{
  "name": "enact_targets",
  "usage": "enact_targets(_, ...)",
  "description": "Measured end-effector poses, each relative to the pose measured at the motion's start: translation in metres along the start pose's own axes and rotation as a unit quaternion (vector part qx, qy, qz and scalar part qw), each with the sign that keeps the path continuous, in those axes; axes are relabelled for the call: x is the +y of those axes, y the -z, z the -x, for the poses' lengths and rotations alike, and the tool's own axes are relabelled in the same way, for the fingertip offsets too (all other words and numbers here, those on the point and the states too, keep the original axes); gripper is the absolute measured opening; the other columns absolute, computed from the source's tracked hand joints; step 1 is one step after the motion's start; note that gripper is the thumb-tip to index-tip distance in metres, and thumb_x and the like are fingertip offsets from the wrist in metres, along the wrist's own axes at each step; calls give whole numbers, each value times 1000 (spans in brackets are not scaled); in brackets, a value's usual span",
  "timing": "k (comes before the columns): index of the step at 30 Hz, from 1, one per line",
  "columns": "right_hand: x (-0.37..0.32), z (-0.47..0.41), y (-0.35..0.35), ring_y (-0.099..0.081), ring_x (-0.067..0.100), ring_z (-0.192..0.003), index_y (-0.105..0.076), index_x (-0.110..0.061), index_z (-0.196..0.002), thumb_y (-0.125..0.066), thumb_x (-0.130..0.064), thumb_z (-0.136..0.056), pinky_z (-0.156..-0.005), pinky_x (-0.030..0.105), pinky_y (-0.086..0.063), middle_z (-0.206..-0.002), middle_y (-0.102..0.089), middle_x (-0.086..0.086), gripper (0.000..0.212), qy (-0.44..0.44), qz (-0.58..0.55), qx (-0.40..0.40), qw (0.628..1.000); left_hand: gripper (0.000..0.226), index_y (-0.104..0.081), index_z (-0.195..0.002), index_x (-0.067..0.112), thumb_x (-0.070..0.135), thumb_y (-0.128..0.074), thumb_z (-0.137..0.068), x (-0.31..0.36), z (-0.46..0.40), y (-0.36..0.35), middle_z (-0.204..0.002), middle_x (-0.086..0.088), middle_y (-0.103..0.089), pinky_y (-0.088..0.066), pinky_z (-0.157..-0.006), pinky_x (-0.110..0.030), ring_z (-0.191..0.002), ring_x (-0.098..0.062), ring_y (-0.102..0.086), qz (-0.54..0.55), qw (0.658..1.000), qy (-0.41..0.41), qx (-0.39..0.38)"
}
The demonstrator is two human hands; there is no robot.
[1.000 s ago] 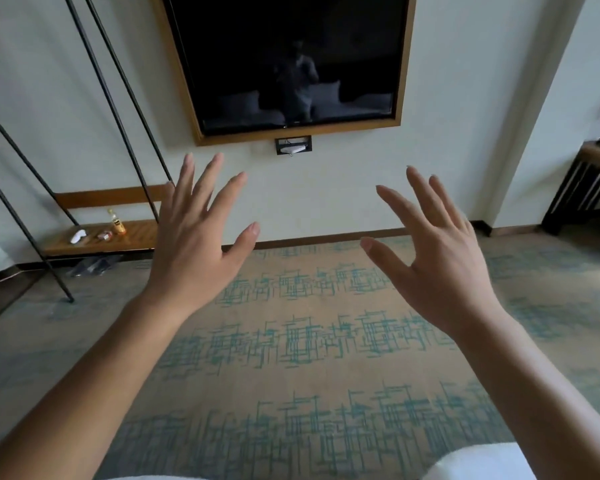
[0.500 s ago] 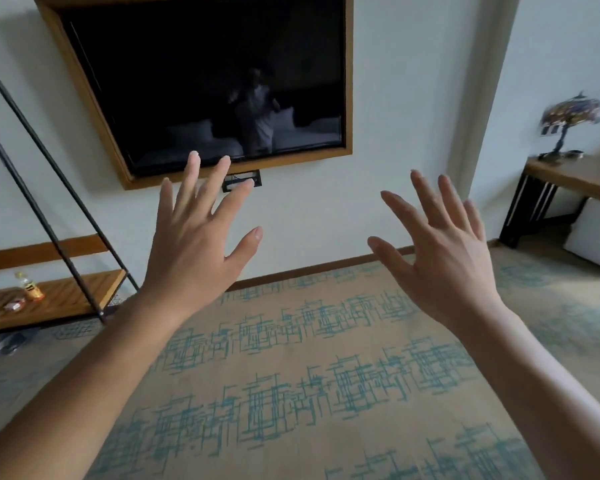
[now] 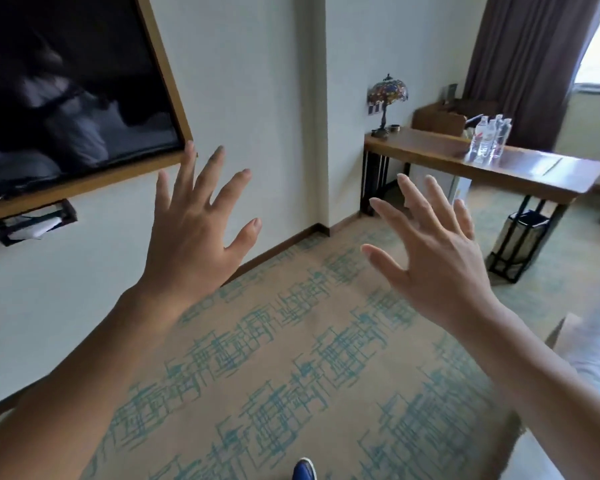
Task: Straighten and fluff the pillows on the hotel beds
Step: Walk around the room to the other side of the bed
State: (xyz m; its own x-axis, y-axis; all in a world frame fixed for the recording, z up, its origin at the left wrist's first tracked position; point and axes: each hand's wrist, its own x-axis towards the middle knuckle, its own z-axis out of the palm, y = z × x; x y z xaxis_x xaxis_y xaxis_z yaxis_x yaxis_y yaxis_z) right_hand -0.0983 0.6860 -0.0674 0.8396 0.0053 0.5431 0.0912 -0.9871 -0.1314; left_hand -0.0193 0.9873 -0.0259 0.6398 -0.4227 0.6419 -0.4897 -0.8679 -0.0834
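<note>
Both the left hand (image 3: 191, 237) and the right hand (image 3: 437, 261) hover mid-frame with fingers splayed and empty, no pillow in sight, so walking on blind risks clipping the bed (image 3: 593, 358) at lower right.

bare forearms, no sleeves, one blue shoe (image 3: 304, 470) (toe only showing).

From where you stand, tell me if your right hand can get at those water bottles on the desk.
Probably not. The right hand is open and empty, but the water bottles stand far across the carpet on the desk. Nothing blocks the way; walk closer.
</note>
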Motion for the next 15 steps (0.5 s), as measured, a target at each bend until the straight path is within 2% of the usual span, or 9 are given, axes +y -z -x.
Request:
enact_targets(9,76,-135,-35,-9,30,-158,-39,-35,-154,-35,-71,-96,-123,61,-17,-171,-17,4,69,-89,73,47,992,66,-39,-156,25,58,-39,-98,-11,-188,-148,-172,-6,-17,-12,-124,-65,-160,-31,-1,108,987,-115,-9)
enact_targets(15,139,-165,-46,-9,28,-158,-41,-34,-154,-37,-69,-95,-125,58,-13,-170,-17,3,69,-158,102,54,981,66,-40,-156,24,57,-40,-98,25,-279,-217,-171,-6,-18,-10,-125,-61,-160,-31,-4,159,976,-151,-8)
